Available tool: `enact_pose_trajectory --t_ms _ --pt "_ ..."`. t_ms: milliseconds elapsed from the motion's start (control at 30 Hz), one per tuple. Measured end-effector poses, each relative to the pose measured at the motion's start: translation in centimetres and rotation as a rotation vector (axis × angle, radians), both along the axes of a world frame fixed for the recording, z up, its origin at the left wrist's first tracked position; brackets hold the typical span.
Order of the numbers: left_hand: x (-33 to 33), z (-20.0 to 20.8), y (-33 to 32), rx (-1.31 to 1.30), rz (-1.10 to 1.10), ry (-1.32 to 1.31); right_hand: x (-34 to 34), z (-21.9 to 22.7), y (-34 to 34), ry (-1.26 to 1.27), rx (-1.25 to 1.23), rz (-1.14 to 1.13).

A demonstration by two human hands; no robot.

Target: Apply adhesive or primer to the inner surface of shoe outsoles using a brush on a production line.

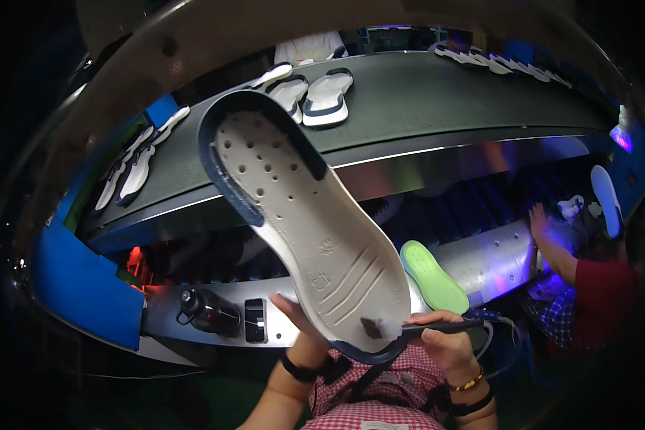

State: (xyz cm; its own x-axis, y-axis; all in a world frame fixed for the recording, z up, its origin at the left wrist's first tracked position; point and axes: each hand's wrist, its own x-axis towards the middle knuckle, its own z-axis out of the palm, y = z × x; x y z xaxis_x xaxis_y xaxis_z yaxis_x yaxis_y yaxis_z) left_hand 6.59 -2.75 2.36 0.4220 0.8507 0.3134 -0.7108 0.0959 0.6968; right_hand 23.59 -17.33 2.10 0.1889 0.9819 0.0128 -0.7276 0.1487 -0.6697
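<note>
A large white shoe sole (337,251) with a dark blue rim at both ends is held up close, tilted, its inner face showing holes and ridges. My left hand (298,322) is closed on its near left edge; most of those fingers are hidden behind it. My right hand (444,342) grips a dark-handled brush (437,327), its brown tip against the inner face near the dark-rimmed near end. Just beyond that hand, a light green insole-shaped piece (435,278) lies on the metal ledge (484,261).
Ahead runs a dark green conveyor belt (408,93) bearing white-and-blue soles (327,97), with several more along its sides. On the ledge at left stand a black bottle (209,313) and a phone (255,320). At right is a co-worker's arm (555,247) in a red sleeve.
</note>
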Motion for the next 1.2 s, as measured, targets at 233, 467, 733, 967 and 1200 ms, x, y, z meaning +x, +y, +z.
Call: enact_pose_trajectory --t_ms 233,467,733,967,1200 --pt "1.8 -3.0 -1.6 -0.206 -0.229 -0.007 -1.0 -0.7 0.5 -0.448 -0.061 -0.055" --pt "1.3 -4.7 -0.3 -0.379 -0.221 -0.101 0.5 0.3 1.4 -0.616 0.117 0.1" --pt "1.8 -3.6 -0.5 -0.317 -0.439 -0.248 0.5 -0.4 2.3 -0.685 0.083 0.082" --pt "1.3 -5.2 -0.1 -0.371 -0.339 -0.066 0.4 -0.2 1.8 -0.931 0.17 0.261" --pt "1.3 -2.7 0.3 -0.479 -0.467 0.151 2.1 -0.9 2.3 -0.974 0.275 0.217"
